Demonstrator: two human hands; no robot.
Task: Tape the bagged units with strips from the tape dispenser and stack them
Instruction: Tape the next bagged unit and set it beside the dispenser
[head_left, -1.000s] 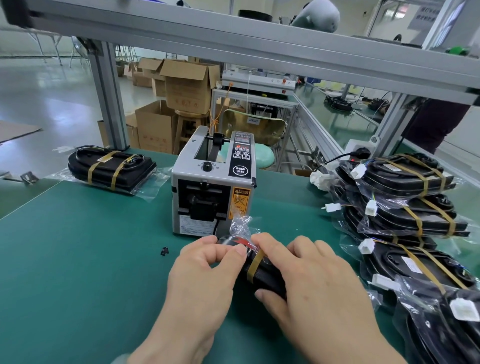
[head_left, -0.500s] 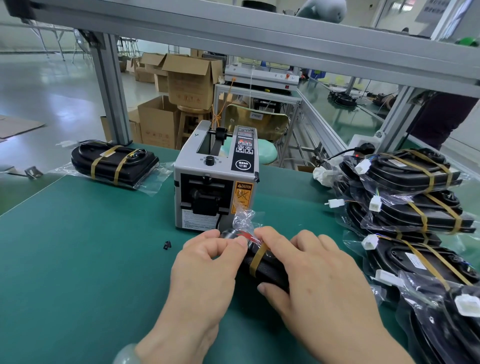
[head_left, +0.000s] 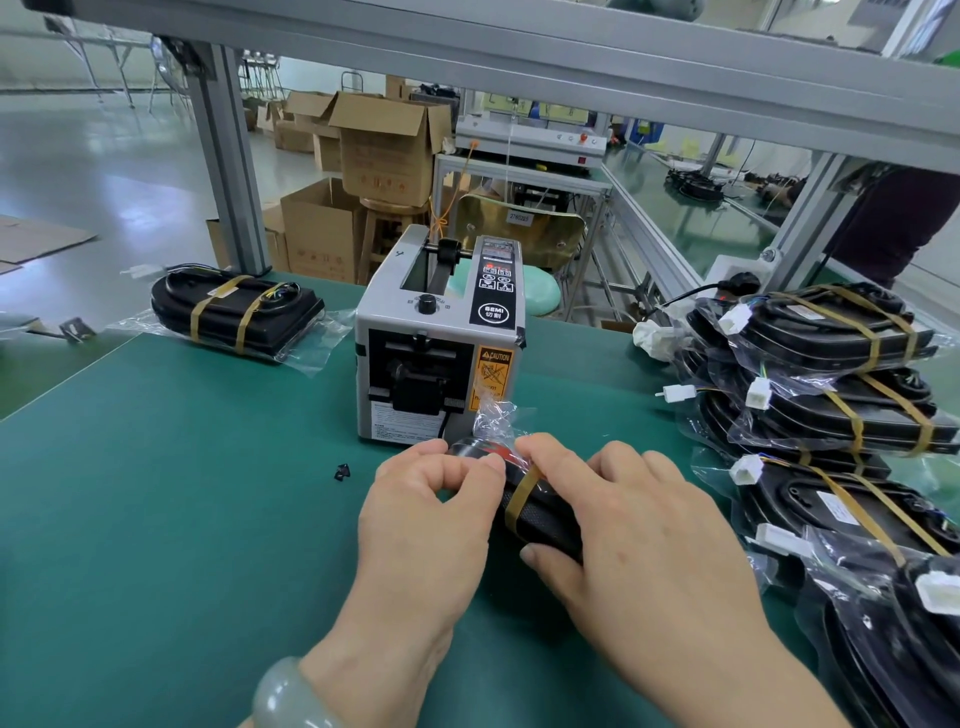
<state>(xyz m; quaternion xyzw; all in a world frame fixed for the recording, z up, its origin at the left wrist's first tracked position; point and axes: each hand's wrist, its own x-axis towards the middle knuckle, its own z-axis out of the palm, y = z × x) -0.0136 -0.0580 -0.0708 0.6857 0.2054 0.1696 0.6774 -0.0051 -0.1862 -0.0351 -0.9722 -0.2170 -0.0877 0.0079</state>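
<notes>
A bagged unit (head_left: 540, 512) is lying on the green table (head_left: 156, 493) just in front of the tape dispenser (head_left: 441, 353), between the two hands. Its long axis is running from the far left, by the dispenser's foot, towards the near right, where it is disappearing under the right hand (head_left: 639, 525). The loose, crumpled end of its clear bag is sticking up and away towards the dispenser. The unit is showing as a black, finely textured body with a red patch at its far end, and one brownish tape strip (head_left: 519, 496) is wrapping across it.

The left hand (head_left: 426, 514) is curling its fingers and pinching the far end of the unit beside the strip. The right hand is lying over the unit and gripping it, fingers across the top and thumb pressing the near side.

A stack of taped units (head_left: 831, 332) is sitting at the right edge of the table, and a single taped unit (head_left: 234, 312) is resting at the far left, well apart from the hands
</notes>
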